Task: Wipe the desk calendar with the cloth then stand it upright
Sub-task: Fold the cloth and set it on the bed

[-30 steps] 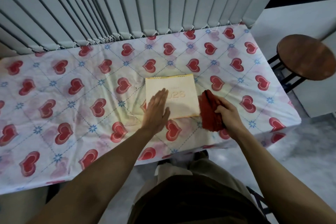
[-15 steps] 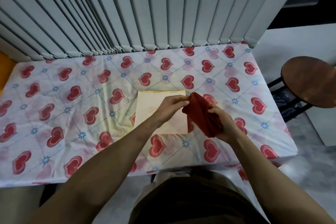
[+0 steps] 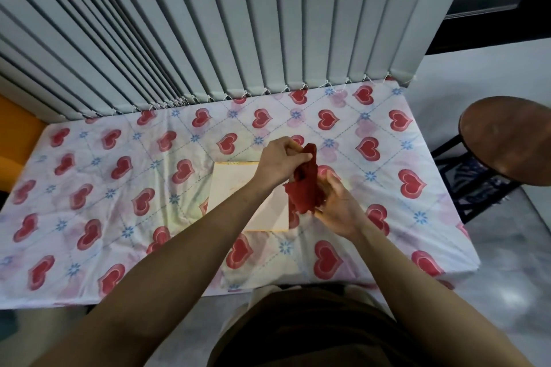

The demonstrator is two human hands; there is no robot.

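So both hands are on the red cloth (image 3: 304,188) and nothing is touching the desk calendar (image 3: 238,191) yet; the left hand (image 3: 280,161) pinches the cloth's top corner at about 12 o'clock of the bundle, and the right hand (image 3: 337,205) cups and grips the bunched lower part at roughly 4 o'clock; looks to me like they're shaking it out or refolding it to get a flat pad for wiping, which would explain holding it up off the surface.

The calendar lies flat on the heart-print tablecloth (image 3: 119,188), near the middle of the table, its binding edge at 12 o'clock toward the blinds (image 3: 208,24); the left forearm crosses over its right half, so I can't tell what's printed there; the cloth hangs at its 3 o'clock edge.

Around it: a round wooden stool (image 3: 507,140) off the table at 3 o'clock, well apart; nothing else sits on the tablecloth, so I'd guess nothing blocks the wipe or standing it up later.
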